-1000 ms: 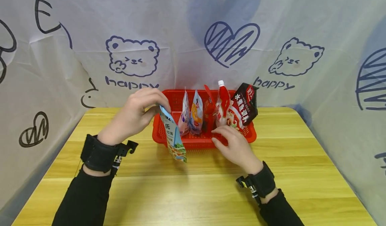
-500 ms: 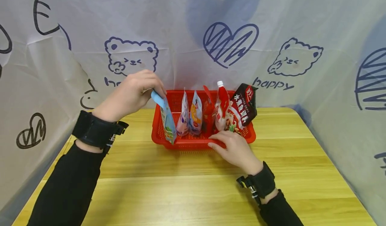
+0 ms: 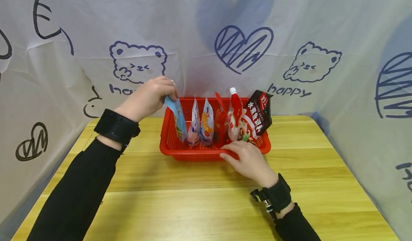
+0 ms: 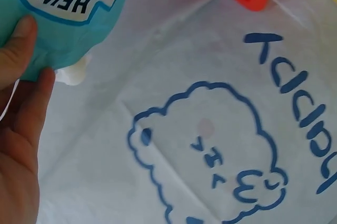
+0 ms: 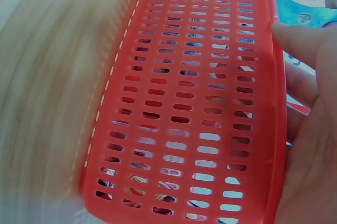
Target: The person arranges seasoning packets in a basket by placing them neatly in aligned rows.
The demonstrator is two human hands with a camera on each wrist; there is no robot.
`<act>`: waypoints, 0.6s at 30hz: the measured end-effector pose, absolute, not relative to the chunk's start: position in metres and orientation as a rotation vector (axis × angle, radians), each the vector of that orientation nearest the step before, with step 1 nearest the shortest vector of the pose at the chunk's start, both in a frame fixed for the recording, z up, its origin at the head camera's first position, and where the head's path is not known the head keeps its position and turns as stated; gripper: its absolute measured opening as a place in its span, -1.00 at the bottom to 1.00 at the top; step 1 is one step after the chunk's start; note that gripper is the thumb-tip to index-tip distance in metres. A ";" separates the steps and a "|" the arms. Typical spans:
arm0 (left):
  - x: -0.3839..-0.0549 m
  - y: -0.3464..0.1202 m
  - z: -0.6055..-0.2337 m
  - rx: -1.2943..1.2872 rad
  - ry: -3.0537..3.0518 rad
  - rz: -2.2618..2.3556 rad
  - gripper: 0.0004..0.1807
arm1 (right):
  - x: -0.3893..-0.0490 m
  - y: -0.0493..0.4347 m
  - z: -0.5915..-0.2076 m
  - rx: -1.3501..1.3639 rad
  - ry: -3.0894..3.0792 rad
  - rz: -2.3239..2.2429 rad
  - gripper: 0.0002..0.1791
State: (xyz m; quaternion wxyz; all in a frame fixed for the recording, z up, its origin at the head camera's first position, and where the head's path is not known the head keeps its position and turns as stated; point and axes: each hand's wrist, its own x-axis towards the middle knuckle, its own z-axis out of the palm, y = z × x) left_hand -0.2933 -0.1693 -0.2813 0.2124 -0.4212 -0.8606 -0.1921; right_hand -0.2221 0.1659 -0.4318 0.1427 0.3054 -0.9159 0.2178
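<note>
My left hand (image 3: 151, 96) pinches the top of a light blue Heinz sauce pouch (image 3: 180, 121), which hangs inside the left end of the red basket (image 3: 193, 155). In the left wrist view thumb and fingers press the pouch (image 4: 68, 29), and a white cap (image 4: 76, 71) pokes out beside the fingers. At the front rim, right of the middle, my right hand (image 3: 246, 158) grips the basket. Its thumb lies on the near side of the rim in the right wrist view, with the fingers behind it. The slotted basket wall (image 5: 179, 103) hides most of the contents there.
Several packs stand in the basket: a pink-and-white pouch (image 3: 194, 126), a blue-and-orange pouch (image 3: 207, 124), a red pack (image 3: 220, 119), a red-and-white pouch with a white cap (image 3: 234, 117) and a dark seasoning bag (image 3: 257, 112) leaning right. A drawn-on white cloth (image 3: 193, 37) hangs behind the wooden table (image 3: 180, 205).
My left hand has brought the Heinz pouch from in front of the basket's left end back and down into it. My right hand has stayed near the front rim and now grips it.
</note>
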 end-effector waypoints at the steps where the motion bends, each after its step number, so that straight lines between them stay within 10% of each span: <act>1: -0.295 -0.169 -0.284 -1.149 -2.408 -0.526 -0.68 | -0.222 0.166 -0.432 0.883 -2.640 0.626 -0.69; 18: -0.312 -0.157 -0.328 -1.096 -2.545 -0.300 -0.75 | -0.223 0.166 -0.435 0.876 -2.649 0.614 -0.67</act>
